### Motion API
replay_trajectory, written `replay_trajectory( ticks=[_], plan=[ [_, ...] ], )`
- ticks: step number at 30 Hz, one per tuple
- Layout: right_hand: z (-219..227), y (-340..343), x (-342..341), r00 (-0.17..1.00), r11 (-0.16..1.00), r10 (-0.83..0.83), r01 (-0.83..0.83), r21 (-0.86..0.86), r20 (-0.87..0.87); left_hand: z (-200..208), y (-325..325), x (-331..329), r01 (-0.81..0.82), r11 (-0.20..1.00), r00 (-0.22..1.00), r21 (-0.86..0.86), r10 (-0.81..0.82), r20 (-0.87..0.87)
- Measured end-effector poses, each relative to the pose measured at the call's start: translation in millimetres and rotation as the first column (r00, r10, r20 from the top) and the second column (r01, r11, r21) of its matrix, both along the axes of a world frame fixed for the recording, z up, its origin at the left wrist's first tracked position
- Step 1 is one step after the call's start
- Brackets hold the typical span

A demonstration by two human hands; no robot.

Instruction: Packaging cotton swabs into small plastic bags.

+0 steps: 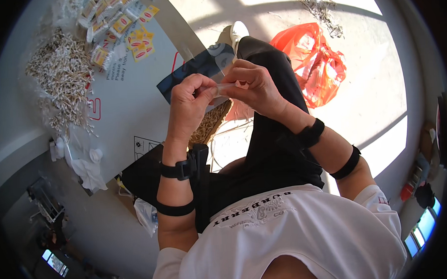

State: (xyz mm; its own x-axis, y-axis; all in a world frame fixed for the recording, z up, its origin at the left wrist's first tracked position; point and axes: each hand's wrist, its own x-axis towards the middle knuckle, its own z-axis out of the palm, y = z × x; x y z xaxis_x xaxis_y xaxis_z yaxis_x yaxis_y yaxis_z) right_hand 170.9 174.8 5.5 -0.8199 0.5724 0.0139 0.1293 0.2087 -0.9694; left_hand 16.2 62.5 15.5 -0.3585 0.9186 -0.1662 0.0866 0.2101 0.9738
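My left hand (188, 99) and my right hand (258, 86) meet above my lap, close to the table edge. Both are closed, thumbs and fingers pinching a small see-through plastic bag (225, 89) stretched between them. My fingers cover much of it, so its contents cannot be made out. To the left on the table lies a big heap of loose cotton swabs (58, 71) on plastic wrap. Beyond it are several bagged packs of cotton swabs (108, 20). Beside those packs lie some yellow printed cards (141, 44).
A dark translucent sheet (184, 69) overhangs the edge of the grey table (128, 103). Below my hands sits a cardboard box (226, 112) of thin sticks. A red plastic bag (324, 77) stands on the floor by my leg. Crumpled white plastic (89, 169) lies at the table's near corner.
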Motion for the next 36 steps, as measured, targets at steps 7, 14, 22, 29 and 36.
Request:
replay_trajectory(
  ticks=[7, 14, 22, 29, 36],
  plan=[
    [-4.3, 4.9, 0.7, 0.993, 0.997, 0.072, -0.071, 0.007, -0.097, -1.8, -0.8, 1.5, -0.04, 0.999, 0.999, 0.019, 0.041, -0.025],
    [5.0, 5.9, -4.6, 0.984, 0.846, 0.111, -0.02, 0.534, -0.139, 0.9, -2.1, 0.8, -0.037, 0.998, 0.991, 0.051, 0.043, -0.126],
    [-7.9, -14.8, -9.2, 0.894, 0.738, -0.446, 0.337, -0.584, -0.047, 0.3, -12.4, 3.8, -0.157, 0.987, 0.974, 0.018, 0.152, 0.169],
    [-1.9, -22.1, -18.2, 0.856, 0.629, -0.516, 0.373, -0.682, -0.008, -11.0, -19.6, 4.6, -0.11, 0.988, 0.972, -0.111, 0.13, 0.198],
    [-24.4, -12.9, -16.9, 0.913, 0.761, -0.394, 0.262, -0.593, -0.102, -7.3, -14.7, 6.6, -0.088, 0.987, 0.976, -0.135, 0.112, 0.185]
  ],
)
